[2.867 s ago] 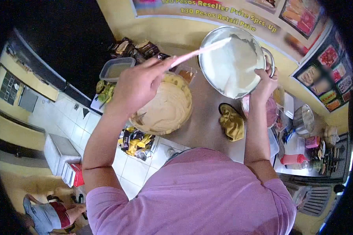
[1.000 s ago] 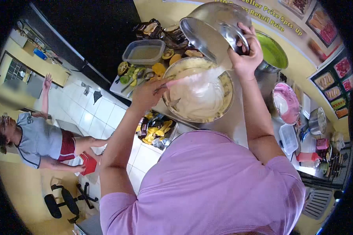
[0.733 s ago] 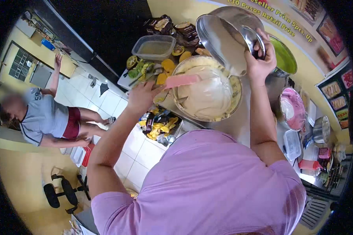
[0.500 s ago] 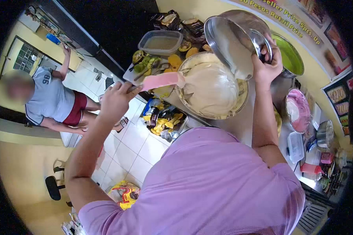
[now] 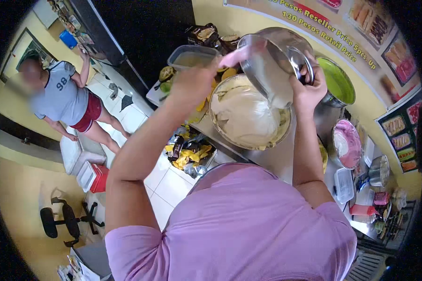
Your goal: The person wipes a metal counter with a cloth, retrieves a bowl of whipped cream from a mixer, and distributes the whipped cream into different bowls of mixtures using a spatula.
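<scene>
My left hand [image 5: 192,89], smeared by motion, is closed round a pink spatula [image 5: 243,54]. The spatula's blade is at the mouth of a tilted steel mixing bowl [image 5: 259,77]. My right hand [image 5: 310,91] grips that bowl by its looped handle, and its rim points down over a large basin [image 5: 248,146]. Thick pale cream [image 5: 248,114] fills much of the basin, with some stuck along its sides. Pale batter coats the inside of the steel bowl.
A pot of green mixture [image 5: 337,82] and a pink-smeared bowl [image 5: 346,145] stand to the right. Behind the basin are a plastic tub [image 5: 192,55] and cut fruit. A box of wrappers and peels [image 5: 190,154] sits below the counter. Another person [image 5: 68,93] stands at left.
My left hand has moved right and up, bringing the spatula from the basin's left side to the tilted bowl. My right hand still holds the bowl tilted. The camera view has shifted.
</scene>
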Action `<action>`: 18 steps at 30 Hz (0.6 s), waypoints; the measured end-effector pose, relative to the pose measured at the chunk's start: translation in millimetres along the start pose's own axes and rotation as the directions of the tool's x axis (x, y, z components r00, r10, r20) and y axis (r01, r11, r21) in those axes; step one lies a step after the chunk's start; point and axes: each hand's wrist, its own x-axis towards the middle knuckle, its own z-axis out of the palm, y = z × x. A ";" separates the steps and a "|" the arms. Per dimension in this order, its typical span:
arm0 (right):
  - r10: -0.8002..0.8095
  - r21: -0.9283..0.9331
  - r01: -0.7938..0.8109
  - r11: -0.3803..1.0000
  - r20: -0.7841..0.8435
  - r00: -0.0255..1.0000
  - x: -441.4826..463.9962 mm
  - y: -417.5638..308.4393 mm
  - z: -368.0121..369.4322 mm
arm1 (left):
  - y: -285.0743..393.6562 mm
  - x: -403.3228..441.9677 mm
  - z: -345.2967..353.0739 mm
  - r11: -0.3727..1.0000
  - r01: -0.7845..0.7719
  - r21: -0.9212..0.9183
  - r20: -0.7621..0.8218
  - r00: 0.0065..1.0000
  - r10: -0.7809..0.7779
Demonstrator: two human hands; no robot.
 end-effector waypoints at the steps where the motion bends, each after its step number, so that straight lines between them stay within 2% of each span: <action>1: -0.056 -0.029 0.059 0.998 0.085 0.995 3.4 -1.2 -4.5 | 10.2 1.6 7.4 0.971 0.121 -0.207 0.197 0.977 -0.080; 3: -0.127 -0.016 0.130 0.991 0.118 0.985 10.1 -10.2 -4.9 | 18.7 -3.2 50.5 0.872 0.178 -0.455 0.293 0.955 -0.042; 4: -0.142 0.019 0.141 0.990 0.042 0.989 13.2 -12.9 -2.0 | 26.6 -10.0 79.2 0.776 0.162 -0.610 0.259 0.966 0.002; 5: -0.136 0.020 0.134 0.991 0.064 0.989 16.5 -13.0 -5.0 | 36.1 -14.7 96.1 0.657 0.127 -0.743 0.210 0.977 0.048; 6: -0.133 0.019 0.131 0.991 0.090 0.987 20.7 -12.5 -9.3 | 47.6 -18.2 93.2 0.539 0.162 -0.827 0.240 0.968 0.078; 7: -0.106 -0.042 0.108 0.993 0.044 0.993 22.8 -15.7 -8.0 | 58.7 -22.9 91.7 0.405 0.208 -0.890 0.275 0.955 0.114; 8: -0.022 0.024 0.022 0.999 0.002 1.000 21.1 -4.2 -11.4 | 64.7 -21.9 101.0 0.375 0.195 -0.907 0.257 0.959 0.122; 9: 0.068 0.094 -0.065 0.994 -0.033 0.997 17.9 8.9 -14.3 | 68.4 -19.9 93.3 0.372 0.189 -0.909 0.253 0.959 0.131; 11: 0.081 0.079 -0.077 0.994 -0.060 0.995 18.5 12.9 -14.0 | 72.9 -19.8 71.4 0.386 0.260 -0.885 0.347 0.921 0.175; 12: 0.173 0.151 -0.154 0.977 -0.121 0.977 19.1 11.8 -9.9 | 69.8 -15.0 75.3 0.386 0.254 -0.887 0.342 0.922 0.180; 13: 0.274 0.224 -0.233 0.946 -0.172 0.946 16.3 12.6 -8.7 | 65.3 -13.0 83.4 0.383 0.107 -0.917 0.202 0.955 0.217; 14: 0.294 0.249 -0.240 0.938 -0.209 0.933 13.2 30.5 -8.9 | 59.8 -13.6 90.3 0.376 -0.039 -0.926 0.061 0.966 0.250; 15: 0.309 0.268 -0.246 0.932 -0.226 0.924 16.2 39.4 -8.9 | 55.6 -15.2 78.0 0.427 0.096 -0.899 0.194 0.962 0.194; 17: 0.313 0.274 -0.243 0.930 -0.250 0.916 19.0 44.3 -13.2 | 28.0 -13.3 99.7 0.488 0.004 -0.873 0.114 0.974 0.197; 18: 0.241 0.214 -0.187 0.959 -0.260 0.935 22.6 62.9 -20.1 | 19.8 -18.7 80.6 0.463 0.249 -0.851 0.335 0.936 0.112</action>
